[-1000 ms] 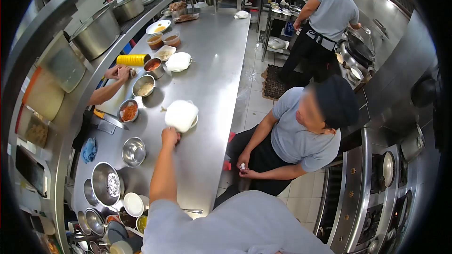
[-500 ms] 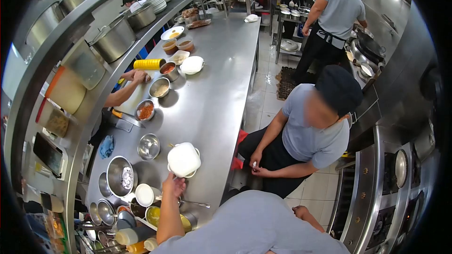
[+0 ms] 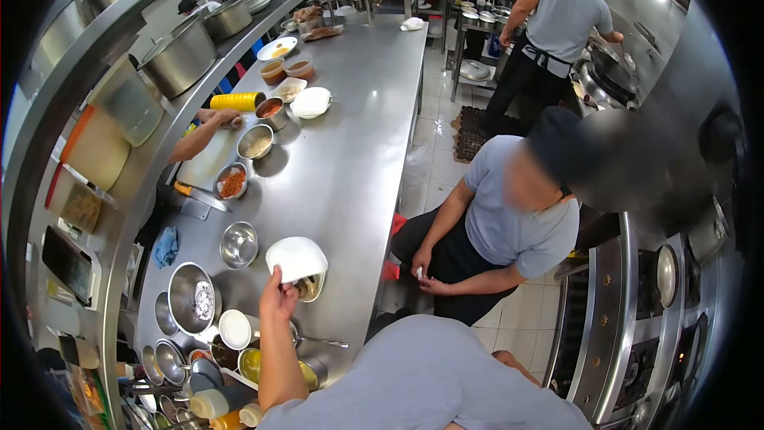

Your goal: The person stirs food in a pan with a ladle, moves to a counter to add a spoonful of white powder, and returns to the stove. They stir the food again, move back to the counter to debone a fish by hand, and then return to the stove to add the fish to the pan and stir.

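Note:
On the steel counter, my left hand pinches the near edge of a white lid, which sits tilted up over a small white container. Some dark and pale food shows inside it, too small to name. A spoon lies close to my left wrist. Beyond the lid stands a steel bowl. My right hand is low beside my body, mostly hidden by my torso, and its fingers cannot be made out.
A large steel bowl, a white tub and squeeze bottles crowd the near left. Farther along are a bowl of orange shreds and a knife. A co-worker sits at right; another's arm reaches in from the left.
My left hand has taken the white lid by its edge and raised its near side, so the container's contents now show. The whole view has shifted slightly left.

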Demonstrator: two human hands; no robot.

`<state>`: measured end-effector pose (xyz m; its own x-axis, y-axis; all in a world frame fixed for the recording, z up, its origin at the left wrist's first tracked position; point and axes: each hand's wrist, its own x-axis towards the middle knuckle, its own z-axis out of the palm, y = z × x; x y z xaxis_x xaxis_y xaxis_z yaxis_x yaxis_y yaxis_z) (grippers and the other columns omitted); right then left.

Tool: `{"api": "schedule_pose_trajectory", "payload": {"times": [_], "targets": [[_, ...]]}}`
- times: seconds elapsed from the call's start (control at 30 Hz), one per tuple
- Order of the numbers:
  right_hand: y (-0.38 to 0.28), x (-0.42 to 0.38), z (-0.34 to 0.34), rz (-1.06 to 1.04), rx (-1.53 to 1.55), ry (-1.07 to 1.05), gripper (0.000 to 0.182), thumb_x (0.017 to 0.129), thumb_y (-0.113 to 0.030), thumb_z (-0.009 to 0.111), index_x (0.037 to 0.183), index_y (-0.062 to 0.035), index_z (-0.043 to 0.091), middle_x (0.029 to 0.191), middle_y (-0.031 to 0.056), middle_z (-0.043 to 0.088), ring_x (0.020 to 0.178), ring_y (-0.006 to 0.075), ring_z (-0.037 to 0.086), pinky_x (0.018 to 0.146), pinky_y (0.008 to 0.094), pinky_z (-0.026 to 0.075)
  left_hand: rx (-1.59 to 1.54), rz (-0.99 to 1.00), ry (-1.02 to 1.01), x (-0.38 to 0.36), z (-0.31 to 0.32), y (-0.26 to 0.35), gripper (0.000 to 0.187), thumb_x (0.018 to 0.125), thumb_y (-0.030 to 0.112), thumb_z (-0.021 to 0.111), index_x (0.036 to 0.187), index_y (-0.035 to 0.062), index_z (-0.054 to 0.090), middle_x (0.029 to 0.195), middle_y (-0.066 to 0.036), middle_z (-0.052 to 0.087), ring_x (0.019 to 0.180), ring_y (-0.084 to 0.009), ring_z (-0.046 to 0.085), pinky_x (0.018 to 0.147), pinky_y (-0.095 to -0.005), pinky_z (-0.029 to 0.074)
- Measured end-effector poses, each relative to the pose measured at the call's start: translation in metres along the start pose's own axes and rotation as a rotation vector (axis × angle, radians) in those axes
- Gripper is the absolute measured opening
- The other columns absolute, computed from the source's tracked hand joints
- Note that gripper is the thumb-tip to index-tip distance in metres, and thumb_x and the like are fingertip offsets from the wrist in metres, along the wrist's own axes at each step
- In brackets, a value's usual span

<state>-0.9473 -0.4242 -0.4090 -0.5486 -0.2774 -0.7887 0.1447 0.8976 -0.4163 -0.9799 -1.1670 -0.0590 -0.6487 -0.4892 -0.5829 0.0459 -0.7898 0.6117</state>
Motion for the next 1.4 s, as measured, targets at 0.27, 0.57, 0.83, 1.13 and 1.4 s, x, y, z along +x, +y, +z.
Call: {"api": "schedule_pose_trajectory", "payload": {"times": [0.27,0.57,0.83,1.13,1.4], "targets": [[-0.003,0.018,0.033,-0.036,0.092,0.378,0.046,0.094,-0.045,0.06,0.111,-0.0041,0.074,0.103,0.0186,0.075,0.098,0.0328,0.071,0.089,0.0415,0.054,1.468,1.001,0.099,0.059,0.117,-0.043,0.028,0.085,0.022,0.074,0.095,-0.0041,0.071,0.101,-0.023,0.069,0.094,-0.0424,0.065,0.082,-0.0471,0.052],[-0.056,-0.02,-0.024,0.117,0.082,0.176,0.046,0.094,-0.044,0.06,0.113,-0.0045,0.074,0.104,0.019,0.075,0.098,0.0328,0.071,0.089,0.0413,0.054,1.832,0.901,-0.001,0.096,0.103,-0.091,0.011,0.087,0.012,0.064,0.088,0.0057,0.072,0.106,-0.013,0.064,0.11,-0.0328,0.06,0.089,-0.0461,0.053],[-0.069,-0.019,-0.035,0.119,0.067,0.162,0.046,0.094,-0.044,0.061,0.114,-0.0048,0.074,0.105,0.0194,0.075,0.099,0.0329,0.072,0.089,0.0412,0.054,1.352,0.95,0.214,0.049,0.043,-0.014,0.026,0.085,0.024,0.073,0.097,0.0012,0.073,0.097,-0.017,0.07,0.092,-0.0353,0.066,0.084,-0.043,0.052],[-0.072,-0.015,-0.04,0.103,0.045,0.148,0.045,0.093,-0.043,0.061,0.115,-0.0051,0.073,0.106,0.0199,0.075,0.099,0.0329,0.072,0.089,0.041,0.054,1.453,0.468,0.33,0.018,0.022,0.002,0.067,0.077,0.048,0.082,0.121,0.001,0.064,0.097,-0.018,0.073,0.094,-0.0334,0.071,0.085,-0.0417,0.056],[-0.062,-0.012,-0.043,0.09,0.032,0.137,0.045,0.093,-0.042,0.062,0.116,-0.0054,0.073,0.107,0.0203,0.074,0.1,0.0329,0.072,0.089,0.0409,0.055,1.451,0.371,0.305,0.022,0.019,0.02,0.072,0.068,0.027,0.08,0.133,0.0035,0.057,0.105,-0.021,0.073,0.092,-0.0318,0.072,0.085,-0.0394,0.057]]}}
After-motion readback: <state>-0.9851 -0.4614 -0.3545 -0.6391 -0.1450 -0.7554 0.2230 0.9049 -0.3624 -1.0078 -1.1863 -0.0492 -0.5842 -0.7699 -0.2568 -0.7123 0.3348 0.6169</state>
